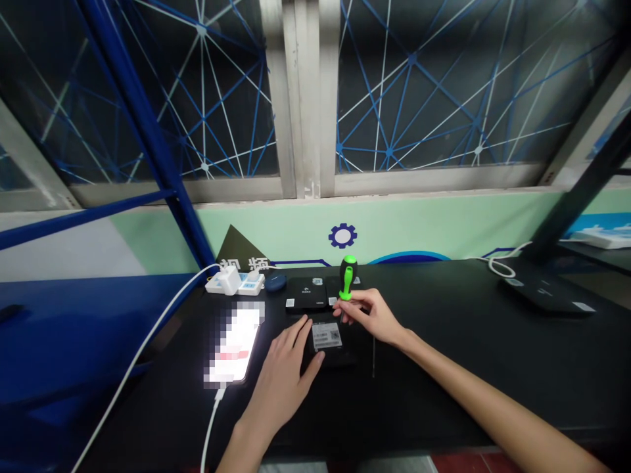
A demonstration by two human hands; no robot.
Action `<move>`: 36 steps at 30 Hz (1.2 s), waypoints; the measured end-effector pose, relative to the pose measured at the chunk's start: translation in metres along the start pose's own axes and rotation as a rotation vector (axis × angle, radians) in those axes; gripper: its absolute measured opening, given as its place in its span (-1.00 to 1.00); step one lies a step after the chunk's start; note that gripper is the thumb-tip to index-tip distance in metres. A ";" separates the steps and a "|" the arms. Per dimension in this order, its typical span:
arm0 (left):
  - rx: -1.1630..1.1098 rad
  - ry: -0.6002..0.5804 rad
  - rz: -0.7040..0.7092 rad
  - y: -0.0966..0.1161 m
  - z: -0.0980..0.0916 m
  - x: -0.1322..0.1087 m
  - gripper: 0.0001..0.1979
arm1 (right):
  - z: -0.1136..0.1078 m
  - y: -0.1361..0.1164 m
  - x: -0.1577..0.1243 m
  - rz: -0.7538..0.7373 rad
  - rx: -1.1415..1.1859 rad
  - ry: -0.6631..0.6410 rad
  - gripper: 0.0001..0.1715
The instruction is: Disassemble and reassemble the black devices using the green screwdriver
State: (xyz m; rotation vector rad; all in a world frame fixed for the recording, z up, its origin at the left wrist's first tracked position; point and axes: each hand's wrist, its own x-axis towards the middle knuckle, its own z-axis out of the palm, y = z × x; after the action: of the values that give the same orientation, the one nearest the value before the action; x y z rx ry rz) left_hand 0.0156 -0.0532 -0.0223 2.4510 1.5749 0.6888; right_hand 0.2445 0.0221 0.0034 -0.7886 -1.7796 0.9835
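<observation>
My right hand (367, 310) pinches a green-and-black screwdriver (348, 277) near the base of its handle. The screwdriver stands upright, handle up, over the far right part of a black box-shaped device (335, 360). Whether its tip touches the device cannot be made out. A white printed label (326, 336) faces up on that device. My left hand (290, 355) rests along the device's left side, fingers stretched out and thumb at the near edge of the label. A thin metal rod (373, 358) lies on the table right of the device.
Behind the hands sit black boxes, one (305, 293) left of the screwdriver, and a dark blue mouse-like object (275, 282). A lit phone (234, 348) on a white cable lies left, near a power strip (214, 285). Another black device (547, 294) rests far right.
</observation>
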 end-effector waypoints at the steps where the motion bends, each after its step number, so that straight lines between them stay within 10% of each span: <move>1: -0.003 0.001 0.002 0.000 0.000 0.000 -0.47 | -0.001 0.000 0.000 0.009 0.013 -0.015 -0.62; 36: 0.016 -0.020 0.001 -0.002 0.000 0.002 -0.46 | -0.007 0.004 0.003 -0.006 -0.050 0.012 -0.72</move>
State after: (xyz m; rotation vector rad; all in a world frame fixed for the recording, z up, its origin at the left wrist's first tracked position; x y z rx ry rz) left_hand 0.0147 -0.0507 -0.0227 2.4622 1.5778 0.6518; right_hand 0.2501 0.0280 0.0028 -0.8180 -1.8016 0.9320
